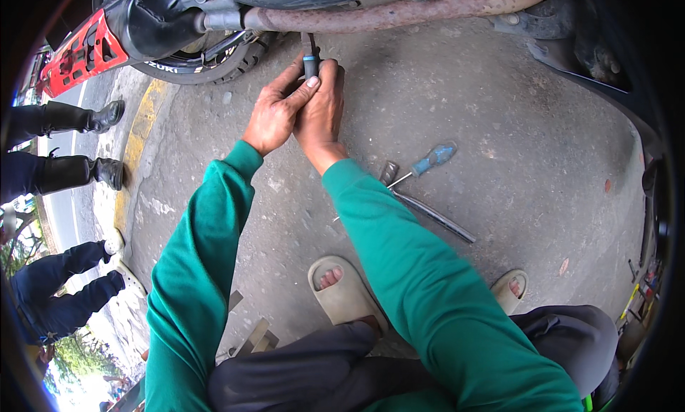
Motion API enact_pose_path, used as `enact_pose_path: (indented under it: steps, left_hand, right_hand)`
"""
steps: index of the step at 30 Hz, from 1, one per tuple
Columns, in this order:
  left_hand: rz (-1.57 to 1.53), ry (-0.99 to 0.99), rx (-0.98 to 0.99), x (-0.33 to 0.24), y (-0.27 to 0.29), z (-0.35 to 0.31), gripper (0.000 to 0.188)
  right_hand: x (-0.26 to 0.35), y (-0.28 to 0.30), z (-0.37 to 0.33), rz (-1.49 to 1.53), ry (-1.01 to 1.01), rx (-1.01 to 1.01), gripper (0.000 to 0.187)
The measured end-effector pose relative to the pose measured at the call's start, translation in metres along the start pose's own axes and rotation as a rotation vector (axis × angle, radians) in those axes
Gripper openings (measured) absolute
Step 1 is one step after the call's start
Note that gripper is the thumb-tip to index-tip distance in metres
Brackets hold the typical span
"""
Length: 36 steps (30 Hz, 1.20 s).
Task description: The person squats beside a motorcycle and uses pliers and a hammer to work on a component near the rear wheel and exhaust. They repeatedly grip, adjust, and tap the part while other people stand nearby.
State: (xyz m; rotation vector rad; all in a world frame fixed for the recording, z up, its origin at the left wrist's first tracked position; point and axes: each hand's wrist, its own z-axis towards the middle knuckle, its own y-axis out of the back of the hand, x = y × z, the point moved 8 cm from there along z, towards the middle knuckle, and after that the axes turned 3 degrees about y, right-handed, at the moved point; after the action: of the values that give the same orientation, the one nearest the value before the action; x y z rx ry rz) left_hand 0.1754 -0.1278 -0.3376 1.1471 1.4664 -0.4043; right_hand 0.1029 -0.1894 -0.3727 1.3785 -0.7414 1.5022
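Both my hands meet just below the motorcycle's rusty exhaust pipe. They hold a short dark cylindrical piece with a blue band, upright in the picture, with a narrower dark part above it reaching toward the pipe. My left hand closes on it from the left, its thumb pressed near the lower end. Around its right side wrap the fingers of my right hand. The fingers cover much of the piece, so its exact kind cannot be made out.
A blue-handled screwdriver lies across a metal bar tool on the concrete. At upper left are the muffler's red cover and a tyre. Bystanders' boots stand by a yellow-painted edge. My sandal is below.
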Motion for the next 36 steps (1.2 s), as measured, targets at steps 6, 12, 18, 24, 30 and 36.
enact_pose_path:
  steps: [6,12,18,24,30,36]
  left_hand:
    - [-0.151,0.083,0.17,0.001,0.012,-0.001,0.055]
    - [-0.114,0.083,0.054,-0.009,0.038,-0.012,0.051]
    - [-0.296,0.149,0.019,-0.005,-0.004,-0.04,0.069]
    - [-0.195,0.093,-0.001,-0.014,-0.024,-0.05,0.072]
    - [-0.232,0.04,-0.034,-0.028,-0.017,-0.05,0.071]
    - [-0.271,0.049,-0.021,-0.033,-0.015,-0.055,0.068]
  right_hand:
    - [0.018,-0.002,-0.012,-0.085,-0.106,-0.004,0.021]
    - [0.043,-0.018,-0.022,-0.117,-0.259,0.112,0.022]
    - [0.042,0.031,-0.038,-0.084,-0.141,0.276,0.029]
    - [0.029,0.057,-0.043,0.2,-0.21,0.308,0.029]
    - [0.037,0.058,-0.034,0.394,-0.277,0.339,0.021]
    - [0.043,0.054,-0.039,0.333,-0.286,0.294,0.018]
